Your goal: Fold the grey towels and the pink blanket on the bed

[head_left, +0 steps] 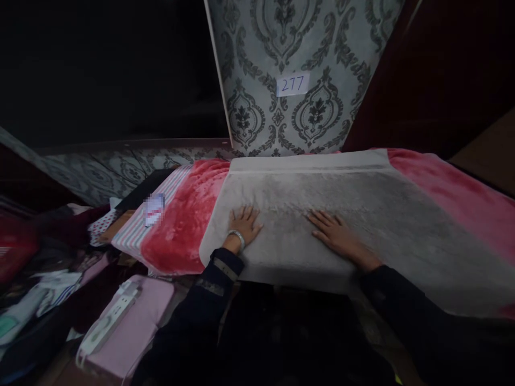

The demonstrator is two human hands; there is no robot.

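Observation:
A grey plush blanket [289, 241] lies spread over a red and pink blanket [183, 214], with a pale band along its far edge. My left hand [243, 225] rests flat on the grey blanket near its left end, fingers spread, a silver bracelet at the wrist. Farther right, my right hand [332, 233] also lies palm down on the same blanket, its fingers stretched out. Neither hand grips anything. Small creases run across the fabric between and beyond the hands.
Left of the red blanket is a striped cloth [134, 228]. A power strip [110, 319] lies on a pink stool-like surface [140, 332], beside piled clothes [52, 289]. A large dark screen [112, 69] and patterned wallpaper [281, 123] with a "277" paper [293, 84] stand behind.

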